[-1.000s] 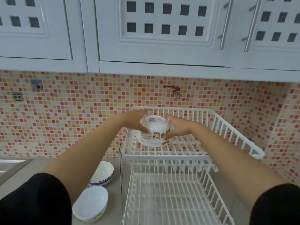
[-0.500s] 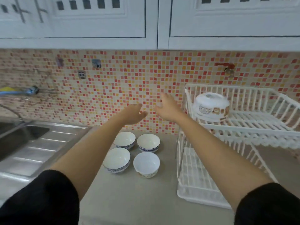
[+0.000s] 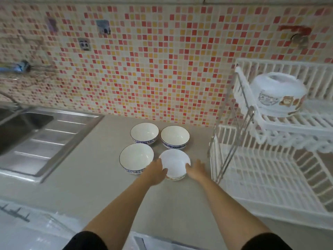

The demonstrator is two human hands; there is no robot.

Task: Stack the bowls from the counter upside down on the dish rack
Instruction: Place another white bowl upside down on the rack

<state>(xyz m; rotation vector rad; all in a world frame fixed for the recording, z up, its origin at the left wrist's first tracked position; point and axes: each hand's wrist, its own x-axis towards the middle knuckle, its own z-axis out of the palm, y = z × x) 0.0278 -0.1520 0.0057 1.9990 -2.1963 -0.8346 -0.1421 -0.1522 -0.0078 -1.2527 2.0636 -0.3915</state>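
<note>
Four white ceramic bowls (image 3: 154,148) sit upright in a square on the grey counter (image 3: 90,168), three blue-rimmed. A cartoon-printed white bowl (image 3: 278,95) lies upside down on the white wire dish rack's (image 3: 270,170) upper tier.

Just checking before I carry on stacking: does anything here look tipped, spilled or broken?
Nothing stands out. Four bowls sit upright on the counter, both hands around the near right bowl. One upside-down bowl rests level on the dish rack. No spills or chips visible.

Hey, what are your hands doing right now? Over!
Left hand and right hand cupping near-right bowl, not lifted. One bowl upside down on rack. Nothing blocking.
</note>
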